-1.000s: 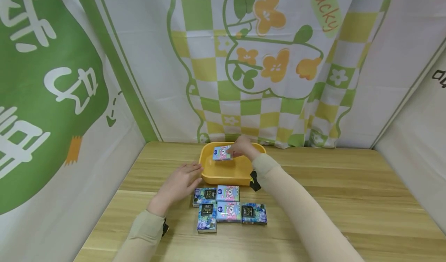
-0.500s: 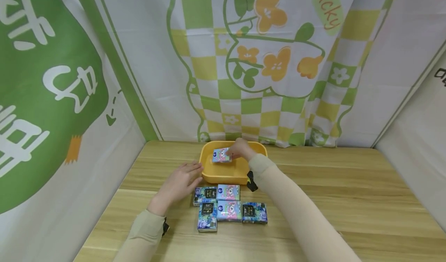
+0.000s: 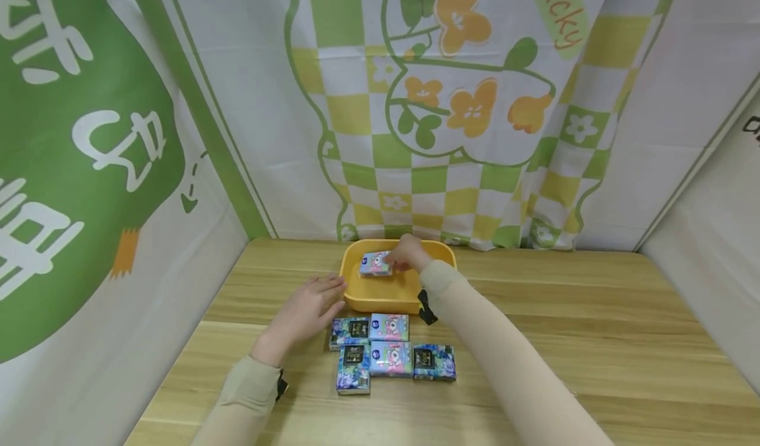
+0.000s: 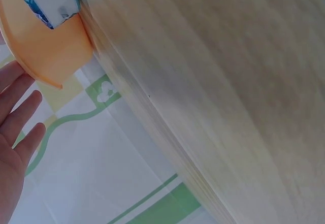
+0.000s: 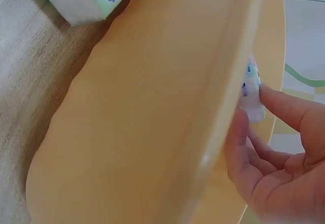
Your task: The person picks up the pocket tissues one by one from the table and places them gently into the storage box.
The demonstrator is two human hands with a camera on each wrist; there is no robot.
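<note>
Inside the yellow plastic basin (image 3: 386, 305), my right hand (image 3: 408, 253) pinches a small light-blue tissue pack (image 3: 374, 263) with a pink bear print. Thumb and fingers grip its right end, as the right wrist view shows the pack's pale side (image 5: 252, 104) partly behind the basin's rim (image 5: 213, 102). My left hand (image 3: 305, 309) has its fingers extended, fingertips right at the basin's left side. In front of the basin lie two more bear-print packs, one nearer the basin (image 3: 388, 327) and one behind me-ward (image 3: 390, 359), with three dark floral tissue packs (image 3: 353, 370) beside them.
The wooden table (image 3: 564, 327) meets a white curtain with green checks and orange flowers (image 3: 463, 116) at the back. A white cloth wall with a large green print (image 3: 89, 169) stands on the left. Another white wall (image 3: 706, 222) rises on the right.
My right hand has brought the bear-print tissue pack slightly lower and to the left inside the basin. My left hand and the packs on the table have stayed in place.
</note>
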